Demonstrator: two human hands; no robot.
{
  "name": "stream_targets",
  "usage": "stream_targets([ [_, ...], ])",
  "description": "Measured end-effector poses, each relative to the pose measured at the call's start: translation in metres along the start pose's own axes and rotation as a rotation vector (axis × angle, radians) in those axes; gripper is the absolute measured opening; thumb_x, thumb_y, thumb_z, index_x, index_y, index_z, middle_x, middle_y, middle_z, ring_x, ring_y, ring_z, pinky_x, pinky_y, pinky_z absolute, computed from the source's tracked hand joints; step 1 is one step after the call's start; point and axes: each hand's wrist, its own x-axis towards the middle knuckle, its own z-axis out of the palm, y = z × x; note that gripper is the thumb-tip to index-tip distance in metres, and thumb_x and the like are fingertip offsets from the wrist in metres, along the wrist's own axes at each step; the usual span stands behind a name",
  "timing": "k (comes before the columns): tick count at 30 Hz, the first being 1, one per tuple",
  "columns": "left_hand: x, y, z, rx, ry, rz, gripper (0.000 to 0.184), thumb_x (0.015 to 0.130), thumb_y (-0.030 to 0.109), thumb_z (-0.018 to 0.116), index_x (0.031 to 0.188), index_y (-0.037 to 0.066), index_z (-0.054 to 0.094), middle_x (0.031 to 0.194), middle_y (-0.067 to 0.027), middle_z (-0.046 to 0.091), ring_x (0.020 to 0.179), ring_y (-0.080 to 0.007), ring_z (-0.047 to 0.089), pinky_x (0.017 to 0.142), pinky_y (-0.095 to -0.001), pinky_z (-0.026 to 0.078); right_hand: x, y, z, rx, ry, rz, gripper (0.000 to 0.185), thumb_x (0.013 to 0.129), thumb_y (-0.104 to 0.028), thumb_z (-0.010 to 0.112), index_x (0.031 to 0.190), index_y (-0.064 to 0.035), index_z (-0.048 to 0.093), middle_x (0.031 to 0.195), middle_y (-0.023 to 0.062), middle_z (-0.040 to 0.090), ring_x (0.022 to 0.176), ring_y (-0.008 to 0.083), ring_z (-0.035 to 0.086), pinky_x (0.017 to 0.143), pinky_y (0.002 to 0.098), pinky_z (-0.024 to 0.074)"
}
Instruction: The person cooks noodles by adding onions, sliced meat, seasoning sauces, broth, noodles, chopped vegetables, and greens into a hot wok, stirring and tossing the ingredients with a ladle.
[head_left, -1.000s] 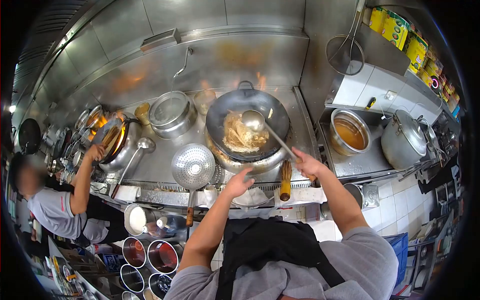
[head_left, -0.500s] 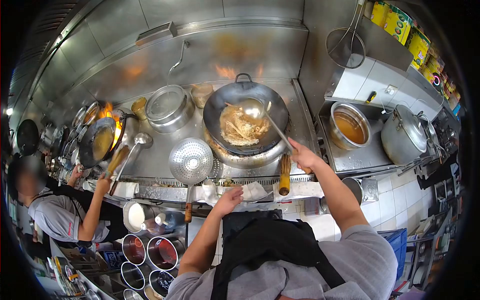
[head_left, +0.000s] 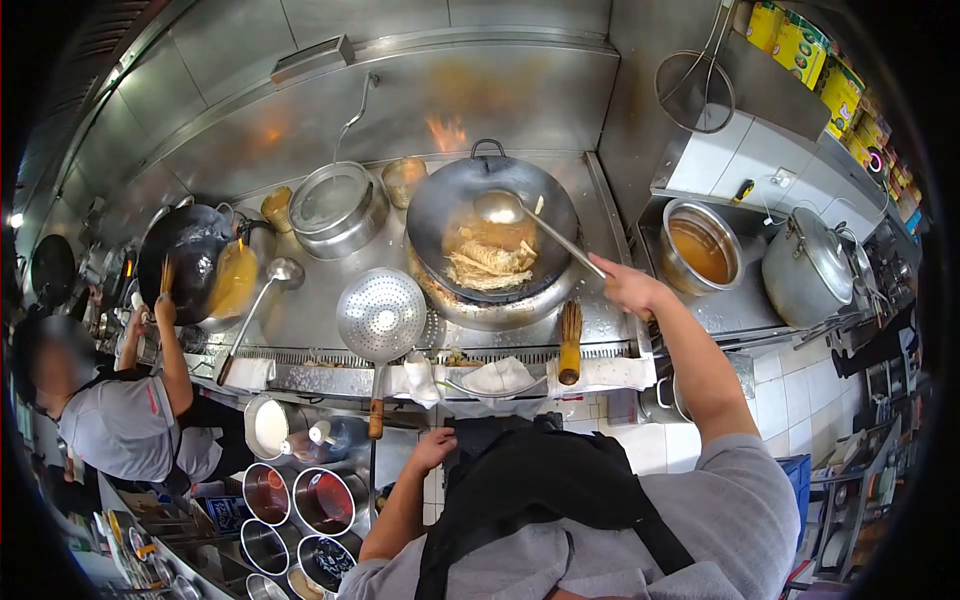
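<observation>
My right hand (head_left: 632, 290) is wrapped round the handle of a long metal ladle (head_left: 498, 207). The ladle's bowl rests inside a dark wok (head_left: 440, 195) on the burner. Pale yellow, stringy food (head_left: 490, 265) lies in the wok with brownish liquid around it; its exact kind is unclear. Empty, with loose fingers partly apart, my left hand (head_left: 434, 448) hangs in front of the stove edge. Nearest to it are a perforated skimmer (head_left: 381, 315) with a wooden handle and a folded white cloth (head_left: 497, 377).
A bamboo brush (head_left: 570, 345) lies at the stove's front edge. Left of the wok stands a lidded pot (head_left: 338, 210); a pot of brown liquid (head_left: 700, 245) stands right. Another person (head_left: 125, 420) works at a second wok (head_left: 185, 250). Several sauce containers (head_left: 325, 500) stand lower left.
My left hand has drawn back toward my body. My right hand and the ladle have shifted slightly right and up. The food sits more gathered at the wok's near side. The co-worker's wok has tilted.
</observation>
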Motion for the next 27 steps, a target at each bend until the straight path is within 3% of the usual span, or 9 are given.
stream_targets([
  [2, 0.001, 0.003, -0.007, -0.009, -0.002, -0.023, 0.048, 0.090, 0.019, 0.067, 0.131, -0.003, 0.055, 0.124, -0.0181, 0.064, 0.114, -0.0262, 0.062, 0.095, -0.0345, 0.049, 0.027, -0.007, -0.002, -0.262, 0.139, -0.070, 0.085, 0.083, -0.006, 0.054, 0.158, -0.0219, 0.016, 0.088, 0.0164, 0.064, 0.057, 0.0226, 0.060, 0.055, 0.0384, 0.0500],
  [6, 0.007, 0.026, -0.013, 0.130, 0.011, -0.006, 0.053, 0.090, 0.022, 0.067, 0.133, -0.004, 0.052, 0.122, -0.0202, 0.064, 0.113, -0.0262, 0.063, 0.096, -0.0335, 0.049, 0.067, -0.006, -0.014, -0.376, 0.126, -0.117, 0.086, 0.083, -0.004, 0.052, 0.158, -0.0200, 0.012, 0.098, 0.0213, 0.066, 0.061, 0.0276, 0.064, 0.059, 0.0418, 0.0518],
  [9, 0.031, 0.019, -0.014, 0.033, 0.088, 0.151, 0.051, 0.090, 0.020, 0.065, 0.132, -0.006, 0.052, 0.118, -0.0208, 0.067, 0.113, -0.0274, 0.064, 0.097, -0.0350, 0.049, 0.061, -0.012, -0.026, -0.314, -0.059, -0.011, 0.089, 0.083, -0.002, 0.053, 0.158, -0.0189, 0.007, 0.086, 0.0149, 0.064, 0.056, 0.0225, 0.060, 0.055, 0.0373, 0.0499],
  [11, 0.031, 0.015, -0.010, 0.048, 0.114, 0.147, 0.051, 0.089, 0.020, 0.067, 0.131, -0.005, 0.053, 0.119, -0.0191, 0.066, 0.107, -0.0245, 0.064, 0.091, -0.0336, 0.050, 0.062, 0.019, -0.045, 0.256, -0.310, 0.020, 0.091, 0.083, -0.001, 0.053, 0.159, -0.0183, 0.006, 0.075, 0.0074, 0.056, 0.052, 0.0167, 0.052, 0.051, 0.0318, 0.0464],
  [14, 0.040, -0.024, -0.006, 0.054, 0.123, 0.178, 0.048, 0.089, 0.021, 0.068, 0.130, 0.000, 0.056, 0.115, -0.0157, 0.067, 0.098, -0.0202, 0.065, 0.078, -0.0312, 0.051, 0.017, 0.002, -0.069, 0.148, -0.333, -0.006, 0.091, 0.083, -0.002, 0.054, 0.159, -0.0190, 0.008, 0.070, 0.0027, 0.047, 0.051, 0.0128, 0.047, 0.048, 0.0279, 0.0425],
  [16, 0.038, -0.049, -0.003, 0.097, 0.145, 0.026, 0.048, 0.089, 0.022, 0.068, 0.131, 0.004, 0.056, 0.110, -0.0142, 0.069, 0.094, -0.0191, 0.066, 0.069, -0.0304, 0.050, -0.022, -0.022, -0.077, -0.017, -0.299, 0.000, 0.090, 0.083, -0.002, 0.055, 0.159, -0.0203, 0.009, 0.070, 0.0032, 0.048, 0.051, 0.0132, 0.047, 0.048, 0.0287, 0.0427],
  [17, 0.022, -0.043, 0.001, -0.007, 0.168, -0.025, 0.042, 0.088, 0.020, 0.068, 0.124, -0.001, 0.061, 0.112, -0.0182, 0.069, 0.103, -0.0256, 0.066, 0.084, -0.0358, 0.053, -0.041, -0.031, -0.079, -0.178, -0.259, 0.000, 0.089, 0.084, -0.003, 0.055, 0.159, -0.0216, 0.011, 0.071, 0.0038, 0.049, 0.052, 0.0136, 0.048, 0.048, 0.0296, 0.0429],
  [23, -0.004, -0.030, -0.002, -0.125, 0.185, -0.138, 0.043, 0.089, 0.020, 0.069, 0.125, 0.000, 0.061, 0.107, -0.0165, 0.070, 0.097, -0.0213, 0.067, 0.077, -0.0358, 0.053, -0.088, -0.045, -0.085, -0.376, -0.213, 0.049, 0.087, 0.084, -0.005, 0.053, 0.158, -0.0275, 0.014, 0.071, 0.0055, 0.054, 0.051, 0.0145, 0.051, 0.051, 0.0307, 0.0456],
  [27, 0.008, 0.005, -0.009, -0.120, 0.222, -0.031, 0.044, 0.089, 0.019, 0.068, 0.127, -0.001, 0.058, 0.105, -0.0159, 0.070, 0.093, -0.0188, 0.067, 0.074, -0.0334, 0.052, -0.101, -0.049, -0.080, -0.366, -0.171, 0.070, 0.088, 0.083, -0.004, 0.052, 0.158, -0.0302, 0.014, 0.070, 0.0060, 0.056, 0.049, 0.0147, 0.051, 0.052, 0.0309, 0.0459],
])
